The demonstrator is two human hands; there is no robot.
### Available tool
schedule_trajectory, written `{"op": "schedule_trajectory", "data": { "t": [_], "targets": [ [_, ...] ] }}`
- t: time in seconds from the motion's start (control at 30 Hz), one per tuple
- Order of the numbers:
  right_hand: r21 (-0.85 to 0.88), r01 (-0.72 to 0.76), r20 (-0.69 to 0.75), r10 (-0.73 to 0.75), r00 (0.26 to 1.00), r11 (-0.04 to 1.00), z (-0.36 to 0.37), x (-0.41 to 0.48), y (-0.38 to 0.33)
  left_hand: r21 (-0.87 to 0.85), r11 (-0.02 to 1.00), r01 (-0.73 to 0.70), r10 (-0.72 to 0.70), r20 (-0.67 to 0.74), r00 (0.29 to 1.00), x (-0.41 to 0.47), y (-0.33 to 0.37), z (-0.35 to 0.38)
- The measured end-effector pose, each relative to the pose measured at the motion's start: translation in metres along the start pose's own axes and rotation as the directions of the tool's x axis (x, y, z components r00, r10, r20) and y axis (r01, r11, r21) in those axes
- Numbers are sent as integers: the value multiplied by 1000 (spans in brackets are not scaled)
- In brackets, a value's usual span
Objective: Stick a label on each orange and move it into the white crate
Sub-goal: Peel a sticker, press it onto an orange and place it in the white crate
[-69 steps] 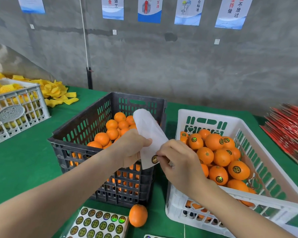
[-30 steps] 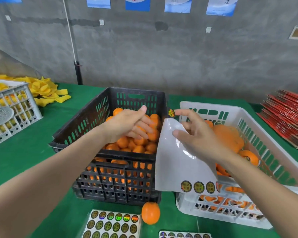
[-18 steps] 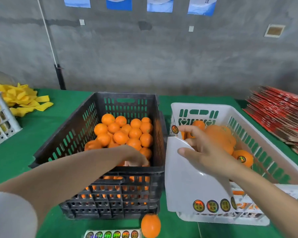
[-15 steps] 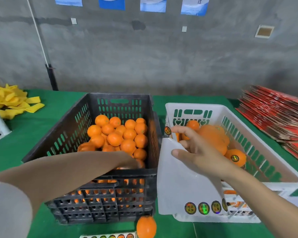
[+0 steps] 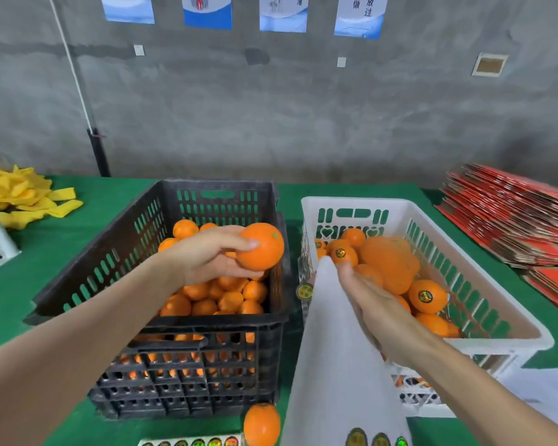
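My left hand point(image 5: 211, 257) grips an unlabelled orange point(image 5: 261, 246), lifted above the black crate point(image 5: 187, 375), which holds several bare oranges. My right hand point(image 5: 372, 302) holds a white label backing sheet point(image 5: 332, 355) over the left edge of the white crate point(image 5: 484, 284). A round gold label point(image 5: 304, 290) hangs near this hand's fingertips, beside the sheet's left edge. Three more labels remain on the sheet's lower end. In the white crate lie several labelled oranges point(image 5: 427, 296).
One loose orange point(image 5: 261, 424) lies on the green table in front of the black crate, beside a label sheet point(image 5: 190, 441). Yellow foam nets point(image 5: 23, 197) are piled far left. Red flat cartons point(image 5: 516, 220) are stacked at the right.
My left hand has come up out of the black crate with an orange in its grip. My right hand has lowered slightly with the backing sheet and label.
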State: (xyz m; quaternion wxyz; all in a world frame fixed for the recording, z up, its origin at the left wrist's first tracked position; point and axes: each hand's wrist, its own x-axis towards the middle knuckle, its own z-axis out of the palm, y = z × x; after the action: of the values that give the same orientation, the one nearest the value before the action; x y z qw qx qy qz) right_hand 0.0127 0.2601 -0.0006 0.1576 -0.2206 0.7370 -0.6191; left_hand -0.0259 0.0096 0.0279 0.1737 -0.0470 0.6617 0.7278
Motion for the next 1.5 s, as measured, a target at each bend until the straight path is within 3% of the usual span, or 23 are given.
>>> {"op": "schedule_trajectory", "data": {
  "t": [0.07, 0.2, 0.33, 0.47, 0.6, 0.97, 1.1, 1.27, 1.4, 1.5],
  "targets": [
    [40, 19, 79, -22, 997, 999, 2, 0, -6, -106, 994, -8, 12, 42, 999, -7, -2, 6],
    [-70, 170, 153, -158, 976, 983, 2, -1, -19, -95, 995, 16, -6, 104, 995, -24, -10, 30],
    [-28, 213, 199, -204, 958, 977, -2, -4, -20, -166, 986, 13, 5, 107, 994, -36, -13, 51],
    [8, 259, 52, -259, 965, 966, -1, -1, -17, -290, 957, 16, 14, 102, 995, -40, -17, 72],
    [-60, 264, -56, -267, 962, 963, -3, -1, -19, -374, 927, 7, 10, 44, 999, -41, -21, 89],
    [-405, 286, -166, -377, 911, 869, 0, -8, -24, -421, 905, -63, 83, 30, 996, -39, -31, 103],
    [-434, 293, -194, -406, 893, 852, 2, -10, -25, -354, 932, -78, 105, 56, 993, -39, -30, 100],
    [-247, 191, -247, -252, 936, 950, -4, -7, -20, -283, 955, -86, 91, 5, 996, -38, -27, 95],
    [-177, 96, -87, -113, 990, 979, -11, -2, -16, -216, 974, -64, 66, 3, 998, -36, -30, 95],
    [-185, 115, -12, -120, 993, 976, -13, 3, -16, -144, 988, -48, 50, 14, 999, -33, -31, 98]
  ]
}}
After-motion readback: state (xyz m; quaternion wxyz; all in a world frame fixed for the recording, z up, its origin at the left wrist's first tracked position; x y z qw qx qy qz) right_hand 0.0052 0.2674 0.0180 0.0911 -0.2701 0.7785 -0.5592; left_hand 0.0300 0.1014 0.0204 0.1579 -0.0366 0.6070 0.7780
